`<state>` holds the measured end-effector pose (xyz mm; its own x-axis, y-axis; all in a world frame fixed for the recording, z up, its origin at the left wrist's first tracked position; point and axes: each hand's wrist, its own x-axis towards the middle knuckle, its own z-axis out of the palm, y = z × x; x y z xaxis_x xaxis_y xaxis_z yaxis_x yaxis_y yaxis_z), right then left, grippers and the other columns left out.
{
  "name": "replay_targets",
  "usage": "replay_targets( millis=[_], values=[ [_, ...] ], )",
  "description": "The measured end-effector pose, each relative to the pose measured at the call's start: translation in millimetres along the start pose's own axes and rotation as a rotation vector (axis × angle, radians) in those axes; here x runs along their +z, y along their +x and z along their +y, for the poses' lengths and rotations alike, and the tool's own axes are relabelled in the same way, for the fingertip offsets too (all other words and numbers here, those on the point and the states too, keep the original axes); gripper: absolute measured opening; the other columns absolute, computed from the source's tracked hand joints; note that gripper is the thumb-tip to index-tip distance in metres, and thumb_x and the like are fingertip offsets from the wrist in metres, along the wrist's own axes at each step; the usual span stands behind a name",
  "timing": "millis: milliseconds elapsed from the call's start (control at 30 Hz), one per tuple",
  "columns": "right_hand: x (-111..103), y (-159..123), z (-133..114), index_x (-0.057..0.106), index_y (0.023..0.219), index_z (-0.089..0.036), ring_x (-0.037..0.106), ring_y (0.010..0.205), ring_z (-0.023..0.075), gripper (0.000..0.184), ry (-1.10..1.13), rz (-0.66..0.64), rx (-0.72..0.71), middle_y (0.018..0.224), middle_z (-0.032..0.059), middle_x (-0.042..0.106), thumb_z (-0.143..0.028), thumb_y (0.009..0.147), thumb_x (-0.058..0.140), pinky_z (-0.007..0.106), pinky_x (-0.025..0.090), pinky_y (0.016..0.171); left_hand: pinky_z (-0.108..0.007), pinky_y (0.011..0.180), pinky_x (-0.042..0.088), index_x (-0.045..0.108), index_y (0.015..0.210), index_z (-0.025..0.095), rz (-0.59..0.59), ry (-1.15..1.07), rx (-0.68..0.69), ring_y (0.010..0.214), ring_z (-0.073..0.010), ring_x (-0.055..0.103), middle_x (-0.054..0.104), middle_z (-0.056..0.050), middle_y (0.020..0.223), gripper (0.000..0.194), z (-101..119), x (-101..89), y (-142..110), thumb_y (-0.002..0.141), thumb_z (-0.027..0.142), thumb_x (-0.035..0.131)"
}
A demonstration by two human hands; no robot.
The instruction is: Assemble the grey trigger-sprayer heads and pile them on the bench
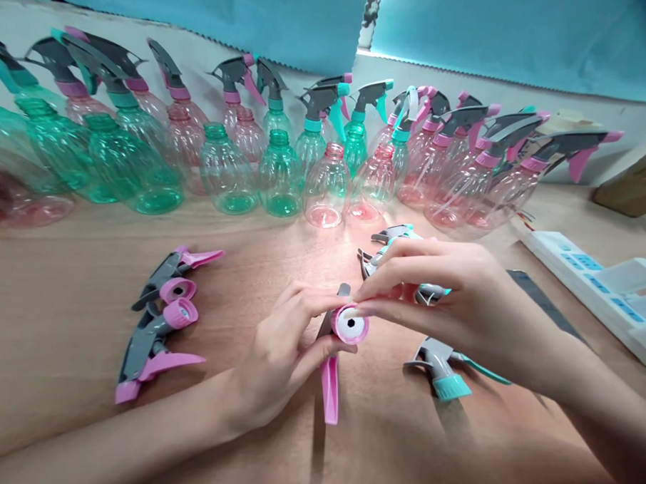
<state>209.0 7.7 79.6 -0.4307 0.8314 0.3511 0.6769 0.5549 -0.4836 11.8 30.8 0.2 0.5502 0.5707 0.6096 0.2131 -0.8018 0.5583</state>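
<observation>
Pink-collared trigger sprayer head [339,334] is right between the two hands, mouth toward the camera, pinched in the left hand [278,347]. The right hand [449,290] has thumb and fingertips at that mouth, can't tell if they're gripping anything. Imo the white disc [359,328] inside could get knocked crooked if those fingertips push off-centre. Also, a loose left pinch might let the whole thing twist, and a dropped right wrist could bump the teal-collared sprayer head [436,357] just below it on the bench [379,430].
</observation>
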Motion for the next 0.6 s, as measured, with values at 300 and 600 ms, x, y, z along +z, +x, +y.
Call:
replay_targets(
  millis=[300,600],
  values=[
    [-3.2,-1.0,4.4,0.067,0.079,-0.024,0.05,0.064,0.006,0.006,-0.099,-0.162,0.014,0.072,-0.0054,0.058,-0.022,0.082,0.063,0.019,0.036,0.055,-0.028,0.073,0.046,0.05,0.112,0.018,0.002,-0.013,0.002,0.084,-0.0156,0.055,0.06,-0.003,0.091,0.022,-0.6,0.6,0.2,0.09,0.02,0.054],
    [-0.9,-4.6,5.1,0.066,0.081,-0.023,0.051,0.063,0.0067,0.008,-0.139,-0.228,0.011,0.074,-0.0054,0.059,-0.019,0.083,0.059,0.019,0.035,0.053,-0.029,0.071,0.045,0.052,0.111,0.015,-0.016,-0.008,-0.024,0.082,-0.0168,0.053,0.061,-0.005,0.089,0.022,-1.5,1.0,-1.6,0.09,0.022,0.053]
  ],
)
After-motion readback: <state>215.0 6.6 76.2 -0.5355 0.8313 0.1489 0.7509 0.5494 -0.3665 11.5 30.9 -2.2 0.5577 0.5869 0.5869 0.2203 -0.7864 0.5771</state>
